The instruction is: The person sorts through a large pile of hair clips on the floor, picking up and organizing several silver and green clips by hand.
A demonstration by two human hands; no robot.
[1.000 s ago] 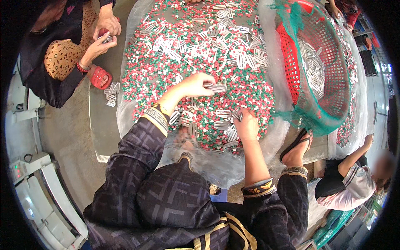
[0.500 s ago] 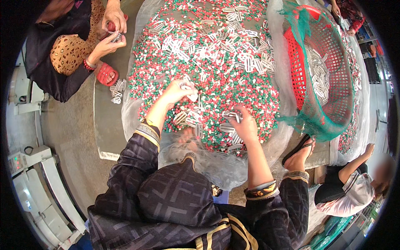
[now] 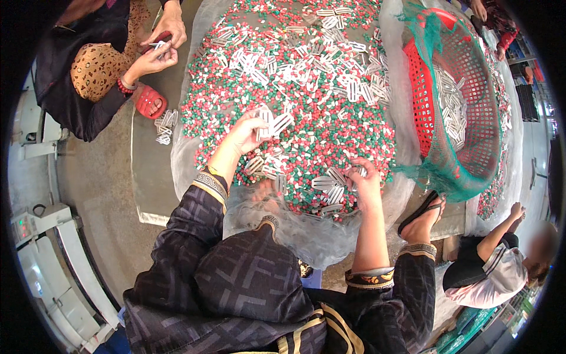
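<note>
My left hand is closed on several pale slotted strips that look like flat oblong buckles, fanned out above the bed of small pellets. To the right, my right hand has its fingers curled at the edge of a small pile of slotted strips. What its fingertips pinch, if anything, I cannot make out. Red, green and white pellets are spread under both hands on a translucent sheet. A second small cluster of strips lies between my hands.
More strips are scattered over the far pellets. At right stands a red basket with green netting, holding many strips. Another person's hands work at far left. My sandalled foot is below the basket.
My left hand has turned, and the strips in it now show fanned out. My right hand has moved right and slightly down, away from the strip it was at.
</note>
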